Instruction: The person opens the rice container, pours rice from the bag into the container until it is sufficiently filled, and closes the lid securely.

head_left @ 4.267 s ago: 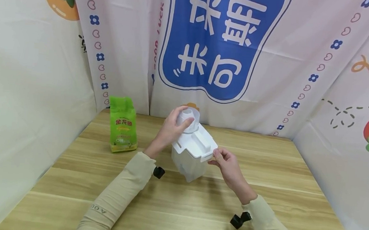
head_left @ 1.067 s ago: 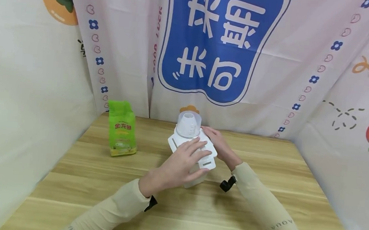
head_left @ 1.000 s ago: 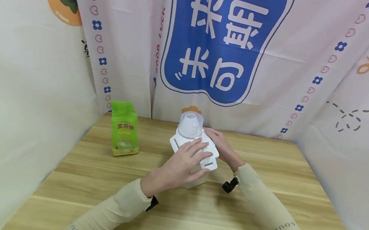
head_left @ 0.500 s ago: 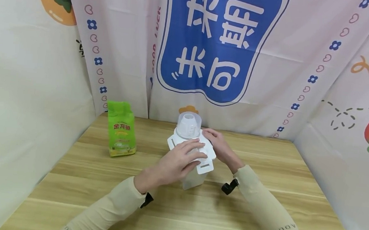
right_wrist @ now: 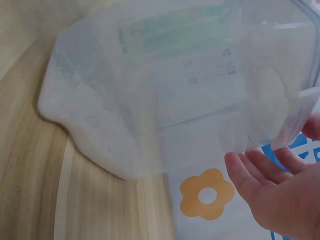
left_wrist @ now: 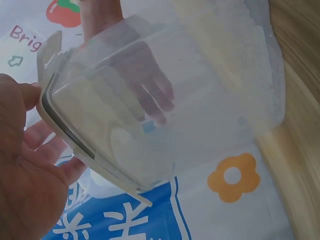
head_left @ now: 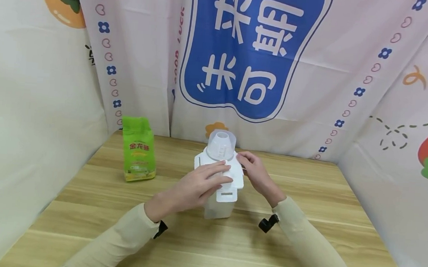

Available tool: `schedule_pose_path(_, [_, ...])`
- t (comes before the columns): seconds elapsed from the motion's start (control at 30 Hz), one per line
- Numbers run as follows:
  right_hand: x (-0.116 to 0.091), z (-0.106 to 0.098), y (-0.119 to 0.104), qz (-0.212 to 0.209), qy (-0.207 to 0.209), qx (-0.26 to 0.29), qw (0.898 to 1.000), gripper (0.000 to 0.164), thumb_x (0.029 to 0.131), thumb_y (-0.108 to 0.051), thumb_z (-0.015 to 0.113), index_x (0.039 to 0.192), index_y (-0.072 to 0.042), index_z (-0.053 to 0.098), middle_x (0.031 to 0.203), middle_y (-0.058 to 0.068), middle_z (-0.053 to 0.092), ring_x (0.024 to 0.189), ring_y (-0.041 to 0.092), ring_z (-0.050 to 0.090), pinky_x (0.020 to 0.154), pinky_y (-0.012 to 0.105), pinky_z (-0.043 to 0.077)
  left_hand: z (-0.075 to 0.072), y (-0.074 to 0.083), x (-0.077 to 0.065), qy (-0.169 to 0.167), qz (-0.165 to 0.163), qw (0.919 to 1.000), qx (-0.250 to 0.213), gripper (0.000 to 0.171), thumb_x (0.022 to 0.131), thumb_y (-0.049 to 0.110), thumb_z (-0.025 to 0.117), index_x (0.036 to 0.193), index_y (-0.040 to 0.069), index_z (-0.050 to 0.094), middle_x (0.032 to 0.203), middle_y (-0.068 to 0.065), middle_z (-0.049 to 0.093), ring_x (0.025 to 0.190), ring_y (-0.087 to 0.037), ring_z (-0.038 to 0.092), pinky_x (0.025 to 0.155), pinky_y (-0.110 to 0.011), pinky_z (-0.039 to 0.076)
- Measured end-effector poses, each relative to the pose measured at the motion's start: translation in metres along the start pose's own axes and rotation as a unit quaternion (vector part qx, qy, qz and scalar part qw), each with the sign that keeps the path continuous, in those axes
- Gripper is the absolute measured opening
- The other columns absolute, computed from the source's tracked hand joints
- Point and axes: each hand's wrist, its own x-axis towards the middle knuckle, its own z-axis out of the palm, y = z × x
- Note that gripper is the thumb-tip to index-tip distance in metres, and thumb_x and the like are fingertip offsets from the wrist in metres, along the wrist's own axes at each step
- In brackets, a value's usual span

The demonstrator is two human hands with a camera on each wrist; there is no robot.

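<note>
A translucent storage container [head_left: 217, 211] with a white lid [head_left: 238, 175] stands on the table. A clear measuring cup [head_left: 221, 144] sits upside down on the lid's back part. My left hand [head_left: 194, 186] rests on the lid with extended fingers; in the left wrist view its thumb touches the lid's edge. At the lid's right side, my right hand [head_left: 257, 174] pinches a side latch [right_wrist: 300, 115] between thumb and fingers. A front latch [head_left: 226, 195] sticks out from the lid. In the right wrist view, a pale layer [right_wrist: 100, 130] lies at the container's bottom.
A green printed bag [head_left: 139, 150] stands upright at the back left of the wooden table [head_left: 204, 254]. Printed cloth [head_left: 144, 61] hangs behind the table and along both sides.
The left hand has gone from the measuring cup to the lid, and the right hand from the front latch to the right side. The container has turned, its front latch swinging left.
</note>
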Motion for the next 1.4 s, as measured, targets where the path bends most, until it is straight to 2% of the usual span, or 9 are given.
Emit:
schedule_pose_path(0.37, [-0.013, 0.002, -0.002, -0.014, 0.041, -0.003, 0.999, 0.027, 0.101, -0.017, 0.052, 0.114, 0.007, 0.052, 0.101, 0.000, 0.059, 0.092, 0.009, 0.063, 0.085, 0.031, 0.058, -0.005, -0.029, -0.011, 0.037, 0.007, 0.9962, -0.079, 0.035, 0.090, -0.001, 0.066, 0.122, 0.012, 0.066, 0.139, -0.015, 0.058, 0.132, -0.032, 0.052, 0.110, -0.043, 0.044])
schedule_pose_path(0.53, [-0.019, 0.002, -0.001, -0.010, 0.050, 0.008, 0.999, 0.026, 0.101, -0.016, 0.052, 0.113, 0.007, 0.050, 0.102, 0.001, 0.057, 0.096, 0.011, 0.061, 0.089, 0.038, 0.057, -0.007, -0.038, -0.012, 0.035, -0.015, 0.9937, -0.105, 0.032, 0.090, -0.003, 0.064, 0.120, 0.008, 0.068, 0.136, -0.016, 0.060, 0.125, -0.029, 0.059, 0.098, -0.032, 0.054])
schedule_pose_path(0.8, [-0.031, 0.000, -0.002, -0.005, 0.042, 0.003, 0.999, 0.023, 0.102, -0.017, 0.051, 0.112, 0.003, 0.048, 0.103, -0.001, 0.054, 0.098, 0.010, 0.058, 0.103, 0.048, 0.049, -0.008, -0.048, -0.018, 0.037, -0.078, 0.9846, -0.152, 0.034, 0.094, -0.005, 0.057, 0.125, 0.008, 0.066, 0.129, -0.009, 0.067, 0.125, -0.029, 0.059, 0.106, -0.039, 0.048])
schedule_pose_path(0.93, [-0.037, 0.000, -0.002, -0.002, 0.048, 0.008, 0.999, 0.020, 0.101, -0.017, 0.053, 0.109, 0.001, 0.049, 0.104, 0.001, 0.054, 0.099, 0.009, 0.058, 0.107, 0.050, 0.045, -0.008, -0.055, -0.016, 0.038, -0.105, 0.9819, -0.153, 0.035, 0.095, -0.003, 0.055, 0.124, 0.011, 0.067, 0.128, -0.007, 0.068, 0.119, -0.025, 0.064, 0.081, -0.025, 0.057])
schedule_pose_path(1.0, [-0.040, 0.002, -0.003, -0.001, 0.052, 0.016, 0.998, 0.017, 0.101, -0.016, 0.053, 0.106, 0.000, 0.049, 0.106, 0.001, 0.054, 0.100, 0.009, 0.058, 0.108, 0.049, 0.046, -0.008, -0.059, -0.014, 0.039, -0.110, 0.9817, -0.151, 0.034, 0.095, -0.002, 0.055, 0.123, 0.013, 0.068, 0.128, -0.009, 0.067, 0.105, -0.022, 0.069, 0.062, -0.019, 0.051])
schedule_pose_path(1.1, [-0.044, 0.003, -0.002, -0.004, 0.058, 0.034, 0.998, 0.013, 0.100, -0.015, 0.054, 0.101, -0.003, 0.050, 0.108, 0.001, 0.055, 0.101, 0.009, 0.059, 0.106, 0.044, 0.047, -0.008, -0.062, -0.012, 0.040, -0.112, 0.9811, -0.153, 0.034, 0.094, -0.002, 0.055, 0.121, 0.012, 0.070, 0.126, -0.012, 0.067, 0.087, -0.019, 0.071, 0.051, -0.017, 0.044])
schedule_pose_path(1.17, [-0.047, 0.004, -0.001, -0.007, 0.061, 0.046, 0.997, 0.011, 0.100, -0.015, 0.054, 0.098, -0.005, 0.051, 0.108, 0.000, 0.055, 0.102, 0.009, 0.059, 0.105, 0.040, 0.049, -0.008, -0.063, -0.010, 0.039, -0.121, 0.9794, -0.157, 0.034, 0.095, -0.001, 0.054, 0.121, 0.013, 0.070, 0.127, -0.013, 0.067, 0.086, -0.018, 0.070, 0.055, -0.020, 0.048])
schedule_pose_path(1.27, [-0.049, 0.004, 0.001, -0.011, 0.063, 0.065, 0.996, 0.011, 0.100, -0.015, 0.056, 0.095, -0.007, 0.052, 0.107, -0.002, 0.056, 0.103, 0.008, 0.059, 0.104, 0.037, 0.049, -0.009, -0.061, -0.008, 0.029, -0.147, 0.9741, -0.170, 0.031, 0.097, 0.006, 0.053, 0.122, 0.015, 0.070, 0.129, -0.013, 0.065, 0.106, -0.022, 0.069, 0.079, -0.030, 0.058])
schedule_pose_path(1.4, [-0.052, 0.003, 0.003, -0.012, 0.069, 0.077, 0.995, 0.008, 0.099, -0.015, 0.057, 0.095, -0.009, 0.054, 0.109, -0.002, 0.058, 0.105, 0.008, 0.059, 0.105, 0.039, 0.049, -0.012, -0.054, -0.005, -0.009, -0.185, 0.9675, -0.172, 0.030, 0.100, 0.023, 0.055, 0.127, 0.018, 0.066, 0.136, -0.009, 0.062, 0.131, -0.027, 0.054, 0.108, -0.044, 0.046])
